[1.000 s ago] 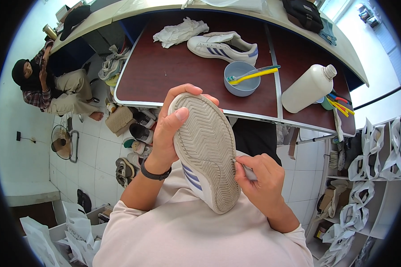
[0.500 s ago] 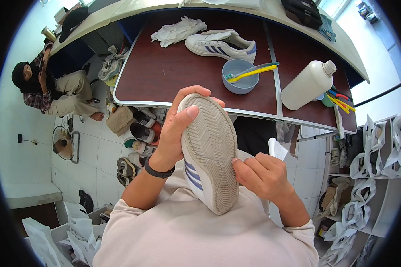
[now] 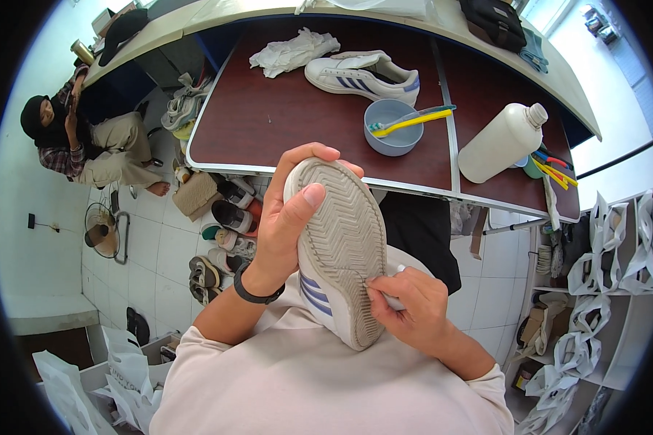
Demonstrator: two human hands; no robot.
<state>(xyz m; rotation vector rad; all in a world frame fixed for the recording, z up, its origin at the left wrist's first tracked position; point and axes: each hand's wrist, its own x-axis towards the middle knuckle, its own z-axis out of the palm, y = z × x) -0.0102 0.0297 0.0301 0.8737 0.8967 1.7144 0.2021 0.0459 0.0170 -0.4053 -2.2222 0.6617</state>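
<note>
A white sneaker point(image 3: 341, 246) with blue side stripes stands on end against my lap, its beige zigzag-tread sole toward me. My left hand point(image 3: 286, 225), with a black band at the wrist, grips its upper end, thumb on the sole and fingers behind. At the sole's lower right edge, my right hand point(image 3: 413, 301) is closed in a pinch on a white cloth-like piece point(image 3: 393, 301), mostly hidden in the fingers. The matching sneaker point(image 3: 363, 76) lies on the dark red table beyond, near a grey-blue bowl point(image 3: 392, 145) with a yellow-handled brush point(image 3: 417, 121) across it.
The table point(image 3: 290, 130) also bears a crumpled white cloth point(image 3: 294, 52), a large white bottle point(image 3: 500, 145) and several coloured-handled tools point(image 3: 555, 174). Shoes point(image 3: 228, 217) stand on the floor at left, near a seated person point(image 3: 72, 141). Shelves with white bags point(image 3: 591, 268) line the right.
My right hand has moved down and left along the sole's edge, and the white piece that stuck out above it is now mostly hidden. My left hand keeps its hold.
</note>
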